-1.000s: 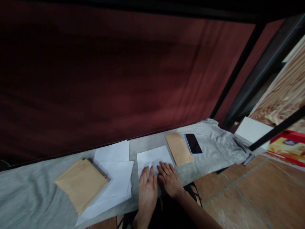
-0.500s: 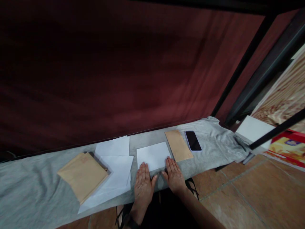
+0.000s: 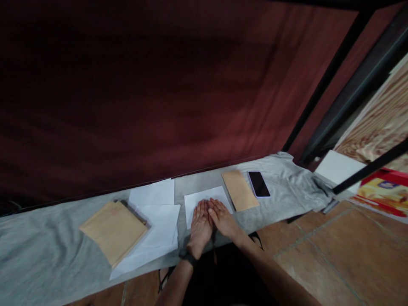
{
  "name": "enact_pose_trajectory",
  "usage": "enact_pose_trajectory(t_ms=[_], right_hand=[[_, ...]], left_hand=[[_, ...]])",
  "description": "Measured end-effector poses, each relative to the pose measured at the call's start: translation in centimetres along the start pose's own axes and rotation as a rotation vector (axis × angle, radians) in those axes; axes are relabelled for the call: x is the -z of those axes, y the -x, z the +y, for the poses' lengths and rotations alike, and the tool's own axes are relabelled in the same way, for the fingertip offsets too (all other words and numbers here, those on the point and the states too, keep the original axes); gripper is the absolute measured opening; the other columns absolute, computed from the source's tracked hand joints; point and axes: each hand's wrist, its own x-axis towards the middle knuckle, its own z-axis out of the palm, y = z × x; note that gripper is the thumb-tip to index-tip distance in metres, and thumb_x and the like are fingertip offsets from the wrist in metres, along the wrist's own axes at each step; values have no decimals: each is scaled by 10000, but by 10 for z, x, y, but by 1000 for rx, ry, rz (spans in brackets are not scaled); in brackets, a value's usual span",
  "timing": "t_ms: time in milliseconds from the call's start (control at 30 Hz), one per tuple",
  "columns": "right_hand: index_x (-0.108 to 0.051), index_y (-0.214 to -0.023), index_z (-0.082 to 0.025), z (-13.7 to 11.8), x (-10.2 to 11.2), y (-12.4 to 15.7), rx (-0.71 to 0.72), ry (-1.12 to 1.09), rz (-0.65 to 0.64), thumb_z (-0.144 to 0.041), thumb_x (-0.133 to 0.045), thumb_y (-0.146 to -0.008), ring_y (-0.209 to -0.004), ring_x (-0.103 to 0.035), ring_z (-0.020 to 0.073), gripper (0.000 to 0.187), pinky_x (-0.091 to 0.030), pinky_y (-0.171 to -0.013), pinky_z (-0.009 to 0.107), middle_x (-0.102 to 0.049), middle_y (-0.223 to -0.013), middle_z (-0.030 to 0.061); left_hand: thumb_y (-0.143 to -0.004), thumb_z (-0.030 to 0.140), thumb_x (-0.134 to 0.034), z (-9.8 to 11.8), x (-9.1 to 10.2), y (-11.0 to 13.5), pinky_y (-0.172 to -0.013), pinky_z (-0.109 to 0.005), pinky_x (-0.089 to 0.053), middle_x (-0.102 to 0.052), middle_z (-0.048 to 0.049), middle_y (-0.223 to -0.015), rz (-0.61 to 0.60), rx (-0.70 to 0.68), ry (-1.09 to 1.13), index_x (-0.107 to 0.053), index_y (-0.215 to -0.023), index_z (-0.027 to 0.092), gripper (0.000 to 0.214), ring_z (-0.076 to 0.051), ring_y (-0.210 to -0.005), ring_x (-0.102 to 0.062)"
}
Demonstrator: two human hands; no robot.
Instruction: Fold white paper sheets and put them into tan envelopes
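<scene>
A folded white sheet of paper point(image 3: 210, 196) lies on a grey cloth point(image 3: 47, 250) in front of me. Both my hands rest flat on the sheet, side by side, fingers stretched out. My left hand point(image 3: 200, 227) covers its near middle and my right hand point(image 3: 222, 217) touches it just to the right. Neither hand holds anything. A tan envelope point(image 3: 239, 190) lies right of the sheet, with a dark phone point(image 3: 259, 184) beyond it.
To the left lie loose white sheets point(image 3: 156, 225) and a stack of tan envelopes point(image 3: 114, 231). A dark red curtain point(image 3: 143, 93) hangs behind. A white box point(image 3: 338, 168) and tiled floor point(image 3: 344, 255) are at the right.
My hands, spread apart at the sheet's near edge half a second ago, have come together and slid forward onto the middle of the white sheet.
</scene>
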Motion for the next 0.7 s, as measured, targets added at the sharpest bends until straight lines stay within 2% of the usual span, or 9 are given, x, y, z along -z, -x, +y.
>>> enact_pose_trajectory(t_ms=[133, 233, 367, 533, 600, 700], right_hand=[[-514, -1444, -116, 8, -10, -17, 21, 73, -22, -372, -178, -1076, -1434, -410, 206, 560, -329, -1208, 443, -508, -1495, 126], [-498, -1455, -115, 19, -17, -13, 23, 195, 20, -369, -240, -1072, -1439, -402, 219, 527, -314, -1206, 445, -484, -1512, 130], [-409, -1504, -72, 30, -25, -2, -41, 337, 132, -395, -346, -1052, -1447, -387, 254, 560, -305, -1199, 452, -445, -1529, 171], [-351, -1527, -41, 31, -31, 2, -93, 389, 206, -409, -383, -1039, -1449, -379, 293, 613, -303, -1188, 477, -407, -1542, 210], [-355, -1523, -32, 30, -31, 3, -99, 391, 207, -410, -388, -1034, -1455, -367, 298, 619, -298, -1190, 475, -393, -1549, 213], [-367, -1513, -16, 30, -30, 3, -96, 399, 174, -357, -392, -1027, -1471, -335, 292, 594, -285, -1199, 463, -364, -1566, 214]], left_hand=[[-963, 163, -305, -7, -6, -9, -1212, -462, -310, -437, -145, -1548, -11, 30, -14, -426, -1486, 97, 540, -235, -1487, -308], [-971, 187, -293, -10, -4, -8, -1219, -458, -297, -433, -138, -1551, 14, 84, -3, -427, -1489, 103, 542, -230, -1491, -299], [-983, 242, -282, -15, -2, -7, -1218, -478, -281, -390, -194, -1562, 37, 180, 11, -390, -1496, 38, 563, -264, -1496, -282], [-973, 240, -294, -20, -4, -11, -1218, -489, -270, -368, -218, -1567, 53, 276, 29, -378, -1492, 13, 572, -280, -1502, -264], [-971, 229, -294, -15, -4, -16, -1220, -490, -271, -386, -221, -1558, 50, 259, 29, -379, -1485, 3, 568, -278, -1501, -267], [-957, 183, -284, -1, -4, -28, -1229, -477, -265, -394, -203, -1561, 25, 111, 35, -380, -1484, 8, 563, -253, -1505, -260]])
